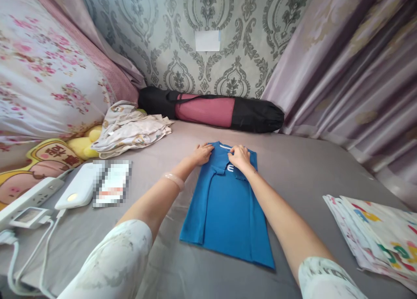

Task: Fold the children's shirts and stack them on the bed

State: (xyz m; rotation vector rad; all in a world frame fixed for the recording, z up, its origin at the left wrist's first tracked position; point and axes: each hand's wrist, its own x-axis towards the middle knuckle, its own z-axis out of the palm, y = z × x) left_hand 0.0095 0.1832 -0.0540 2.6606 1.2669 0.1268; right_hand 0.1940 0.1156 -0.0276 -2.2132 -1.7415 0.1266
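A blue T-shirt [228,216] lies on the grey bed sheet [163,251] with both sides and sleeves folded inward over its middle. Part of a white print shows near the collar, between the folded-in edges. My left hand [203,154] rests flat at the shirt's far left shoulder, fingers stretched out and touching the cloth. Just right of the collar, my right hand [240,157] has its fingers bent and pinched on the fabric of the right fold. A pale bangle [175,182] circles my left wrist.
Folded patterned cloth [381,234] lies at the right. Along the wall stretches a black and pink mat bag [205,111]. Left are a crumpled cloth [130,127], a yellow plush [84,142], a white power bank [80,186], a blurred flat item [112,184] and a cabled power strip [35,197].
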